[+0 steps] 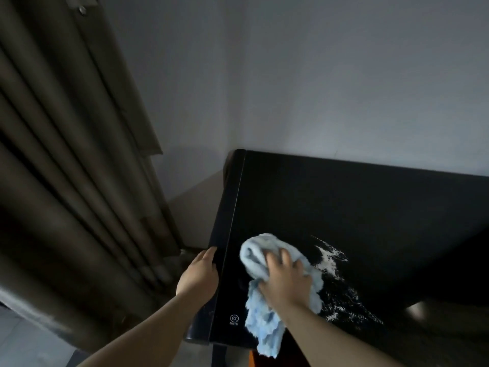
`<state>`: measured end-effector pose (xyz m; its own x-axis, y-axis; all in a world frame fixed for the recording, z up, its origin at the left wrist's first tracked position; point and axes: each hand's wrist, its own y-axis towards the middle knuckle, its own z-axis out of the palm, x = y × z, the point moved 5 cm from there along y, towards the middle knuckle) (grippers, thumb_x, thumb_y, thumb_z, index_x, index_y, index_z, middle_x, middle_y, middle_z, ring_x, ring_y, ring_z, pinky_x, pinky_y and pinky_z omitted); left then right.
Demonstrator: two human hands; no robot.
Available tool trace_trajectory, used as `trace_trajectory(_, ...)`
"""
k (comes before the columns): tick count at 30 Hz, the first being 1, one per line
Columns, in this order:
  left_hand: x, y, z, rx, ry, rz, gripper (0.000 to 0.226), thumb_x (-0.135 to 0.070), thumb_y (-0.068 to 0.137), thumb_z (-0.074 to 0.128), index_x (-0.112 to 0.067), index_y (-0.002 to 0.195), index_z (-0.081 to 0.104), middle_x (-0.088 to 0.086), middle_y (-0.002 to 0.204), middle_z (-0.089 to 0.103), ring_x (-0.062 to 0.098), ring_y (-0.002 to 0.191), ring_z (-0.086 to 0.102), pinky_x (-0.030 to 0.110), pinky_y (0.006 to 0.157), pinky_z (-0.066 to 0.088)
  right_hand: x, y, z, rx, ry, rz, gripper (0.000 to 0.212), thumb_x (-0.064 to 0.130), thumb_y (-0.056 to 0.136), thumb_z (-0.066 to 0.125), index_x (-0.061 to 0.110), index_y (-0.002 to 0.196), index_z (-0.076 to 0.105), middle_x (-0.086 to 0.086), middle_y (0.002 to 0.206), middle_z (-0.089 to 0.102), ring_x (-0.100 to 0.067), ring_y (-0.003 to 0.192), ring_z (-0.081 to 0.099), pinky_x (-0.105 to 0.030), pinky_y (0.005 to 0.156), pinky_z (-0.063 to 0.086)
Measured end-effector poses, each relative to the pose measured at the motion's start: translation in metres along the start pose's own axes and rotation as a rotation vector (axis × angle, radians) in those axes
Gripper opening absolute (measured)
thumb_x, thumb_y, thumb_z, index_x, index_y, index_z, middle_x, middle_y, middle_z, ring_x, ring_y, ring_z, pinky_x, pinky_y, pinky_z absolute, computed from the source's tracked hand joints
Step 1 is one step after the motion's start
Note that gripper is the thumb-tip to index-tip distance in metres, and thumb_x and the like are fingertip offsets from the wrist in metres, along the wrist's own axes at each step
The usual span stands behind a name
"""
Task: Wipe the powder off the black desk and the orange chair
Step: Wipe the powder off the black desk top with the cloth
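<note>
The black desk (pixel 330 202) fills the lower right, pushed against the wall. White powder (pixel 330 260) is smeared across its near part, with finer specks trailing toward the front edge. My right hand (pixel 287 280) presses a light blue fluffy cloth (pixel 260 313) onto the desk top, just left of the powder. The cloth's loose end hangs over the front edge. My left hand (pixel 198 274) rests against the desk's left side edge, fingers together, holding nothing. A small sliver of the orange chair (pixel 253 359) shows below the desk's front edge.
Heavy brown curtains (pixel 66 168) hang along the left, down to the floor. A grey wall (pixel 317 75) stands behind the desk. A narrow strip of floor lies between curtain and desk. A dark object with a pale rounded part (pixel 416 309) sits at the desk's right.
</note>
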<state>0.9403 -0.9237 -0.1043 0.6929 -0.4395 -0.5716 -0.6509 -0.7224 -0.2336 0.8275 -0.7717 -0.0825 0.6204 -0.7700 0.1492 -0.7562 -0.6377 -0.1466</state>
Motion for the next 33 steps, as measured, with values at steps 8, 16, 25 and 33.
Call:
trace_trajectory(8,0.019,0.002,0.011,0.120,0.071,-0.039,0.040,-0.015,0.095,0.042,-0.019,0.135,0.048,0.000,0.139,0.049,0.017,0.125,0.048,0.026,0.103,0.038,0.064,-0.015,0.029,0.160,0.072,-0.129,0.073,0.057,0.081,0.052,0.039,0.140,0.014,0.008,0.154,-0.013,-0.033,0.137,0.007,-0.059,0.103,0.020)
trace_trajectory(16,0.042,-0.010,-0.017,0.018,0.102,-0.103,0.058,-0.010,0.089,0.037,-0.027,0.144,0.034,-0.003,0.147,0.041,0.019,0.130,0.044,0.029,0.102,0.038,0.031,-0.001,-0.009,-0.077,0.065,-0.046,0.054,0.035,0.086,0.055,0.039,0.133,0.030,0.002,0.150,0.016,-0.029,0.120,0.034,-0.039,0.087,0.034)
trace_trajectory(25,0.077,-0.031,-0.036,-0.085,0.061,-0.254,0.046,-0.015,0.090,0.041,-0.028,0.134,0.046,0.003,0.133,0.055,0.024,0.120,0.052,0.029,0.093,0.042,0.088,-0.033,0.033,0.080,-0.012,-0.289,0.061,0.049,0.086,0.050,0.035,0.140,0.026,0.001,0.153,0.012,-0.031,0.130,0.023,-0.047,0.097,0.024)
trace_trajectory(33,0.048,-0.030,-0.031,-0.091,0.038,-0.130,0.051,-0.014,0.091,0.038,-0.029,0.139,0.041,-0.004,0.142,0.046,0.019,0.126,0.046,0.028,0.096,0.038,0.057,-0.020,0.013,-0.045,0.041,-0.121,0.063,0.050,0.082,0.053,0.036,0.137,0.026,0.000,0.155,0.007,-0.032,0.130,0.023,-0.045,0.093,0.030)
